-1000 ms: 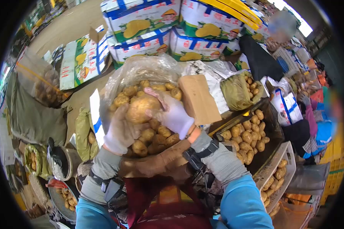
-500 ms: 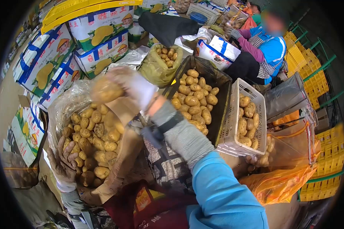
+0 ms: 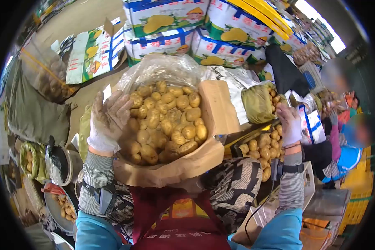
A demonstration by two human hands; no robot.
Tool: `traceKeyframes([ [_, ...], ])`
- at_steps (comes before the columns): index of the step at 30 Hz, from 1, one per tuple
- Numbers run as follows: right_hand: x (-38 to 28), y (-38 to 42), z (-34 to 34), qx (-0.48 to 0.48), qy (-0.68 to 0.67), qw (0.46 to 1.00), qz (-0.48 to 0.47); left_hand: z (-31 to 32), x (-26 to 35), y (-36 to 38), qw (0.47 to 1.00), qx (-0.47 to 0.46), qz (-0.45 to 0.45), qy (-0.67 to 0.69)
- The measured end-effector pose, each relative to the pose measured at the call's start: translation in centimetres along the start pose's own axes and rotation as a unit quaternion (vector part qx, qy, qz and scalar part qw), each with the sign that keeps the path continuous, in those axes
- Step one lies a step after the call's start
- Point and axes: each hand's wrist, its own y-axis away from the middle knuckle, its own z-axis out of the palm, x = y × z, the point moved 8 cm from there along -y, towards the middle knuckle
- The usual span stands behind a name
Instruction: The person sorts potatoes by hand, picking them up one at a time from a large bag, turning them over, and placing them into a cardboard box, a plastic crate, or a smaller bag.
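An open cardboard box [image 3: 166, 177] lined with clear plastic [image 3: 162, 66] sits in front of my lap, full of potatoes [image 3: 166, 121]. At the box's left side is my left hand [image 3: 108, 121], in a dirt-stained white glove, its fingers spread and holding nothing. Off to the right, my right hand [image 3: 290, 125] is raised above a dark crate of potatoes [image 3: 262, 148]. It wears a white glove too. Its fingers are loosely bent, with nothing visible in them. The box's right flap [image 3: 221, 106] is folded outward.
Printed potato cartons [image 3: 162, 18] are stacked behind the box. A green sack of potatoes [image 3: 258, 104] stands at the right, near a white plastic crate [image 3: 308, 183]. Another person in a blue vest [image 3: 349, 158] sits farther right. A white bucket [image 3: 64, 164] stands at the left.
My view has swung left. My right hand has moved from over the box, where it held a potato, to the right side without it. My left hand has risen off the potatoes.
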Motion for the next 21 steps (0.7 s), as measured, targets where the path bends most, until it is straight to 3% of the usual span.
traceKeyframes([
  [1,0.0,-1.3,4.9,-0.097,0.018,0.995,0.008,0.2,0.4,0.1,1.000,0.013,0.014,0.015],
  [2,-1.6,0.0,16.6,-0.221,0.055,0.970,0.081,0.3,1.8,0.6,0.998,0.040,0.034,0.018],
  [3,0.7,-0.1,21.5,-0.309,0.097,0.943,0.081,0.1,2.3,0.7,0.998,0.040,0.040,0.024],
  [4,4.4,-1.1,25.8,-0.381,0.176,0.906,-0.050,-0.2,2.8,0.7,0.998,0.039,0.046,0.029],
  [6,6.5,1.6,35.4,-0.405,0.093,0.909,0.025,-0.2,3.6,0.9,0.996,0.048,0.058,0.047],
  [7,10.6,1.2,39.5,-0.428,0.131,0.894,0.012,-0.2,3.8,1.0,0.995,0.051,0.058,0.069],
  [9,8.8,3.0,46.1,-0.428,0.366,0.818,-0.115,-0.7,4.1,1.1,0.991,0.058,0.055,0.111],
  [11,13.2,2.6,52.2,-0.418,0.462,0.761,-0.178,-0.8,4.2,1.2,0.990,0.058,0.057,0.116],
  [12,14.1,2.8,54.3,-0.387,0.559,0.710,-0.185,-0.8,4.3,1.0,0.990,0.060,0.057,0.116],
  [15,17.2,1.6,57.8,-0.424,0.572,0.693,-0.113,-0.7,4.2,0.4,0.989,0.082,0.047,0.117],
  [16,17.7,1.2,58.0,-0.421,0.573,0.696,-0.097,-0.6,4.1,0.2,0.989,0.090,0.047,0.112],
  [18,18.5,0.6,56.6,-0.449,0.410,0.793,-0.012,-0.3,3.7,0.0,0.989,0.098,0.041,0.103],
  [19,19.0,0.3,55.4,-0.453,0.324,0.830,0.033,-0.4,3.6,-0.1,0.990,0.103,0.040,0.085],
  [20,20.0,-0.2,54.4,-0.439,0.134,0.885,0.079,-0.3,3.3,-0.1,0.992,0.104,0.037,0.068],
  [21,18.9,-0.1,52.9,-0.450,0.063,0.886,0.087,0.0,2.9,-0.2,0.993,0.101,0.034,0.052],
])
